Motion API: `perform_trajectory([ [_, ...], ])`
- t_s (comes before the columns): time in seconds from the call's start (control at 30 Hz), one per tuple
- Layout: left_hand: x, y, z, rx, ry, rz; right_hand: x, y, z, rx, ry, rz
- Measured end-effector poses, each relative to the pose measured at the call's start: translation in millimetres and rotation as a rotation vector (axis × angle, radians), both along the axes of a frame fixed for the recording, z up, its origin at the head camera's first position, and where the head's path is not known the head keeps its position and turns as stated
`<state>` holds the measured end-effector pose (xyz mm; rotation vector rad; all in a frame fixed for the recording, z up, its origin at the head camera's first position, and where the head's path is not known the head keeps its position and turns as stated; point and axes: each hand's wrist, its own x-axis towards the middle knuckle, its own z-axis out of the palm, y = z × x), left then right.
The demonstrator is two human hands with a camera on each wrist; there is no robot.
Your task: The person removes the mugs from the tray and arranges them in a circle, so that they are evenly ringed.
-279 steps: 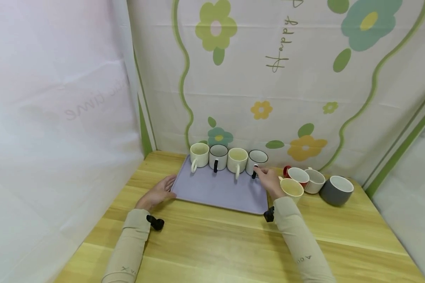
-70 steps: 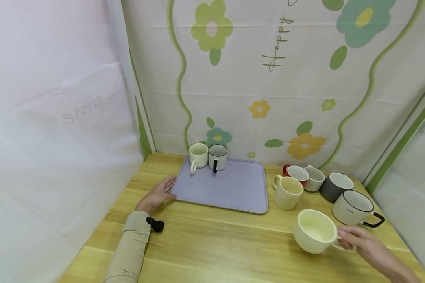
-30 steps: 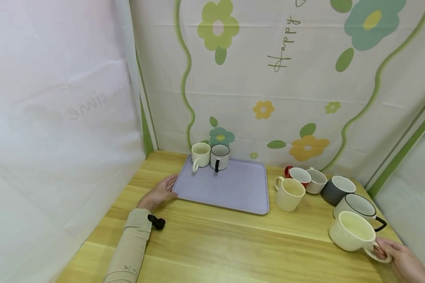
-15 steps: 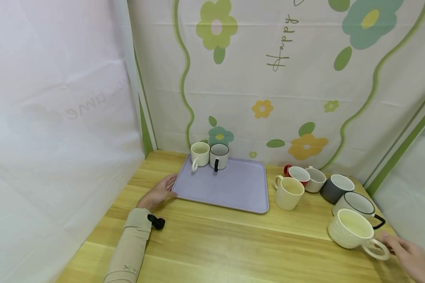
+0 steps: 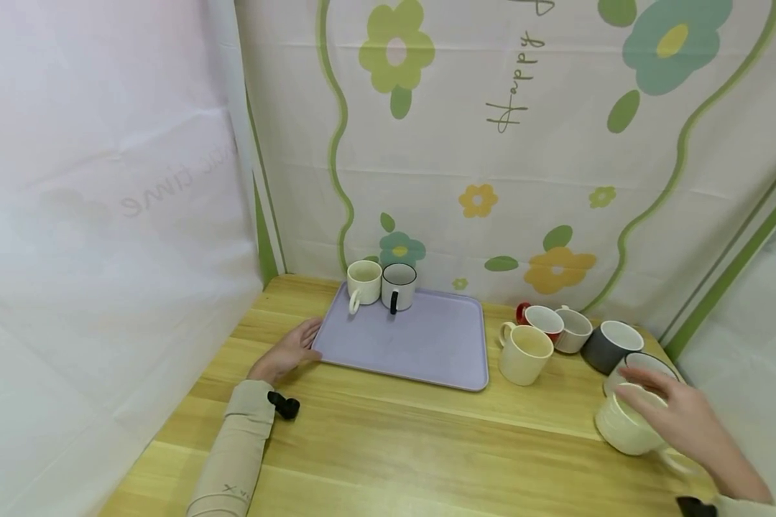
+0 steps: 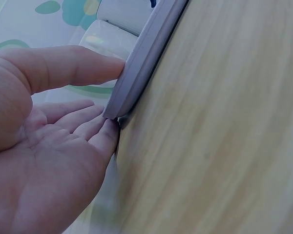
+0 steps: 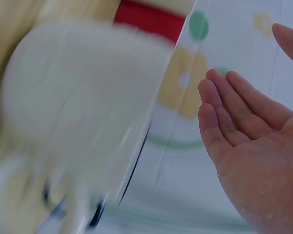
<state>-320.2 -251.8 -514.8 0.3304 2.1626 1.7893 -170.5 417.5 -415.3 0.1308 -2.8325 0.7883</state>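
My left hand (image 5: pixel 287 353) rests at the near left corner of a lilac tray (image 5: pixel 401 345). In the left wrist view its thumb and straight fingers touch the tray's rim (image 6: pixel 136 73). On the tray's back left stand a cream mug (image 5: pixel 365 283) and a white mug with black rim and handle (image 5: pixel 399 289). My right hand (image 5: pixel 685 420), fingers extended and holding nothing, passes over another cream mug (image 5: pixel 624 425) at the table's right, hiding part of it. Just behind that mug stands a second black-rimmed white mug (image 5: pixel 616 377), partly covered by the hand.
Right of the tray stand a pale yellow mug (image 5: pixel 524 362), a red mug with white inside (image 5: pixel 543 321), an off-white mug (image 5: pixel 572 332) and a dark grey mug (image 5: pixel 604 350). A flowered curtain (image 5: pixel 427 158) hangs behind the wooden table (image 5: pixel 427 445).
The tray's two right-hand mugs moved to the table's right side, cream last. My right hand let go of its handle and has swung left over it. The left hand stays put.
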Motion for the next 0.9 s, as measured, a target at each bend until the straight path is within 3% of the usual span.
perform_trajectory([
  [0.2, -2.1, 1.2, -1.8, -0.009, -0.004, 0.005, -42.4, -85.8, 2.8, 0.000, 0.079, 0.189],
  [0.4, -1.6, 0.4, -1.8, -0.009, -0.002, 0.001, -94.1, -177.5, -9.4, -0.181, -0.022, 0.364],
  [0.5, -0.8, 0.3, -2.1, -0.014, -0.003, 0.011, -119.0, -222.5, -21.2, -0.220, -0.074, 0.411],
  [0.7, -2.2, 2.6, -4.6, -0.034, -0.005, 0.010, -160.5, -292.0, -39.9, -0.278, -0.132, 0.385],
  [0.9, -2.8, 1.0, -2.7, -0.050, -0.010, 0.022, -191.0, -333.8, -52.8, -0.435, -0.194, 0.257],
])
